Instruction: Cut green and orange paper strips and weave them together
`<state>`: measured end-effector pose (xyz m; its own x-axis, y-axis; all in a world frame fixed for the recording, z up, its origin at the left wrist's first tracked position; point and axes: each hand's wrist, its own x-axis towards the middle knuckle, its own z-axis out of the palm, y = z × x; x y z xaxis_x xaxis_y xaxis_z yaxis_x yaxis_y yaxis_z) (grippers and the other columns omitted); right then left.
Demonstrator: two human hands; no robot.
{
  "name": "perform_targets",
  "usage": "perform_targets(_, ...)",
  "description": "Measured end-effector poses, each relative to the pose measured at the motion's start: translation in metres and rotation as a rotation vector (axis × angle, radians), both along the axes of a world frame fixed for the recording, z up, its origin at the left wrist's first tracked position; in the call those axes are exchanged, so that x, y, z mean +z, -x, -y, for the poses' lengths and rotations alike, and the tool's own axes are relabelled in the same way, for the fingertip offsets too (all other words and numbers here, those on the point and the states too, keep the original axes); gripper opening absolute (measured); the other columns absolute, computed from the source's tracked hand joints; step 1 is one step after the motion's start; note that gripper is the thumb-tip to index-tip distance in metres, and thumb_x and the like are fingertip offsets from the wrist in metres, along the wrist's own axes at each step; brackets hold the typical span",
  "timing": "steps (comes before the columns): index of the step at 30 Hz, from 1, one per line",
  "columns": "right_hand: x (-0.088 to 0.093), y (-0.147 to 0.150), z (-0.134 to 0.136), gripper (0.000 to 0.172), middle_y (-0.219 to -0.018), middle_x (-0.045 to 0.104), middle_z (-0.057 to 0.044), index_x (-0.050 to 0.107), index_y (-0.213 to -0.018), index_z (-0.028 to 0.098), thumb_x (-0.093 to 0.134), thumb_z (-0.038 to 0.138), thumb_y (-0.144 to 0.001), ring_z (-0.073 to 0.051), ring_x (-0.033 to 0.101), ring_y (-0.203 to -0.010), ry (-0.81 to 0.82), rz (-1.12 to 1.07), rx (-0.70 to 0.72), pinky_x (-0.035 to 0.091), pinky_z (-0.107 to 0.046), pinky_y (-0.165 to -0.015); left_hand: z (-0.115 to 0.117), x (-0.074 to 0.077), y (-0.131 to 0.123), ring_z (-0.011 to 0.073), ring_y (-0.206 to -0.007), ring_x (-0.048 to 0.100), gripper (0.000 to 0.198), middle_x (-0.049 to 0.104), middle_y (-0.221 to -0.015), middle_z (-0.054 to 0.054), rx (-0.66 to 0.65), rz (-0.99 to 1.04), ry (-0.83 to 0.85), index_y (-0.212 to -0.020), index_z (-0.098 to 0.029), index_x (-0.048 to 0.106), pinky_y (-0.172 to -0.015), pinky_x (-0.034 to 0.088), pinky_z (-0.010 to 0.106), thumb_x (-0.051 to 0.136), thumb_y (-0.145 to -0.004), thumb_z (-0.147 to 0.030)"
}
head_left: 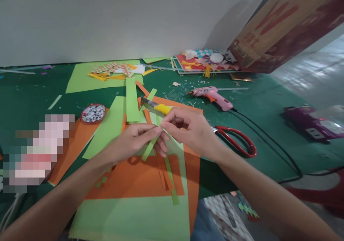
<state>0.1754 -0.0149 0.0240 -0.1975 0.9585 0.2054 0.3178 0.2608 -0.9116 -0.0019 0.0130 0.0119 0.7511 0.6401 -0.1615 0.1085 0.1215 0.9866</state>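
Note:
My left hand and my right hand meet over the middle of the paper pile, both pinched on a narrow green paper strip that hangs down and to the left from the fingertips. Under the hands lie orange paper sheets and green paper sheets, with several loose green and orange strips on them. A yellow utility knife lies just beyond my fingers.
Red-handled scissors lie right of my right hand. A pink glue gun with a black cord sits further back. A round tin of googly eyes is at the left. A cardboard box leans at the back right on the green mat.

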Motion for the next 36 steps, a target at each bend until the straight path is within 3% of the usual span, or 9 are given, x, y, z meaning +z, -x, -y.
perform_targets(9, -0.002, -0.001, -0.003, 0.016, -0.05, 0.052, 0.006, 0.054, -0.066, 0.016, 0.058, 0.022, -0.08, -0.004, 0.041, -0.04, 0.089, -0.141, 0.039, 0.03, -0.018, -0.038, 0.002, 0.001, -0.001, 0.0104, -0.055, 0.059, 0.037, 0.063, -0.062, 0.0, 0.064, -0.088, -0.085, -0.088, -0.017, 0.069, -0.061, 0.045, 0.022, 0.046, -0.093, -0.046)
perform_targets(13, -0.002, -0.003, -0.003, 0.017, -0.053, 0.055, 0.005, 0.054, -0.069, 0.016, 0.057, 0.026, -0.082, -0.004, 0.041, -0.04, 0.149, -0.149, 0.055, 0.031, -0.018, -0.037, 0.003, -0.002, -0.001, 0.0108, -0.052, 0.054, 0.044, 0.057, -0.055, -0.001, 0.104, -0.087, -0.02, -0.09, -0.017, 0.069, -0.055, 0.042, 0.021, 0.042, -0.092, -0.052)
perform_targets(21, -0.003, -0.001, -0.003, 0.024, -0.052, 0.057, 0.004, 0.054, -0.069, 0.016, 0.067, 0.035, -0.077, -0.004, 0.041, -0.038, 0.188, -0.204, 0.057, 0.031, -0.018, -0.036, 0.003, -0.005, 0.001, 0.0112, -0.05, 0.051, 0.045, 0.055, -0.057, -0.001, 0.106, -0.141, 0.06, -0.091, -0.018, 0.067, -0.044, 0.035, 0.02, 0.043, -0.089, -0.057)
perform_targets(29, -0.004, -0.002, -0.003, 0.025, -0.054, 0.058, 0.003, 0.054, -0.069, 0.016, 0.062, 0.037, -0.081, -0.004, 0.041, -0.038, 0.184, -0.192, 0.065, 0.031, -0.018, -0.036, 0.002, -0.007, 0.002, 0.0121, -0.052, 0.051, 0.046, 0.058, -0.06, 0.001, 0.088, -0.131, 0.069, -0.092, -0.017, 0.066, -0.047, 0.039, 0.021, 0.041, -0.09, -0.056)
perform_targets(36, -0.003, -0.001, -0.002, 0.027, -0.052, 0.055, 0.004, 0.054, -0.067, 0.016, 0.063, 0.037, -0.081, -0.004, 0.041, -0.039, 0.166, -0.172, 0.073, 0.03, -0.018, -0.036, 0.002, 0.002, -0.002, 0.01, -0.052, 0.052, 0.043, 0.062, -0.063, 0.001, 0.044, -0.098, -0.049, -0.086, -0.017, 0.068, -0.047, 0.037, 0.019, 0.038, -0.095, -0.048)
